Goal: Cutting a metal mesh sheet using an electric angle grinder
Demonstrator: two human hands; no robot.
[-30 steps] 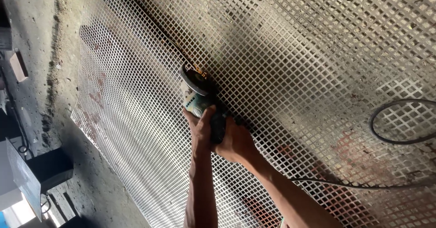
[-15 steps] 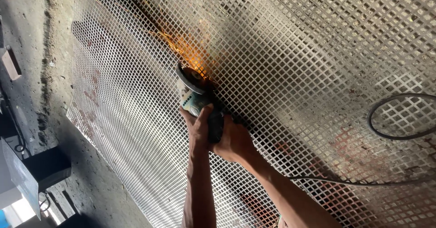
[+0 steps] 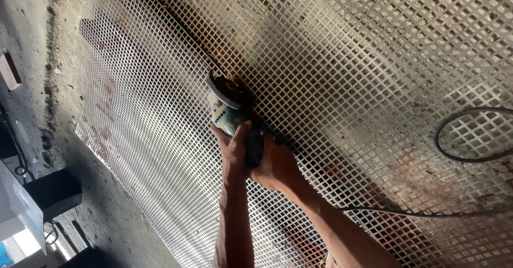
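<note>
The shower of sparks seen half a second ago has thinned to a few flecks, and the grinder (image 3: 231, 105) sits a little lower on the mesh (image 3: 347, 60). At far left, a dark box (image 3: 53, 193) stands on the dusty concrete floor (image 3: 32, 44), beside the mesh's edge. The mesh, a large metal sheet of square holes, lies flat on the floor and fills most of the view, with rusty red patches showing through it. Near centre, the left hand (image 3: 235, 150) has its grip wrapped tight around the grinder's body, thumb over the top. Just beside it and touching, the right hand (image 3: 275, 164) closes its grip on the dark rear handle. The grinder's disc (image 3: 223, 89) meets the mesh on a long dark line running up to the top edge. A black cable (image 3: 427, 213) trails rightward from beside the right forearm across the mesh and loops at far right.
</note>
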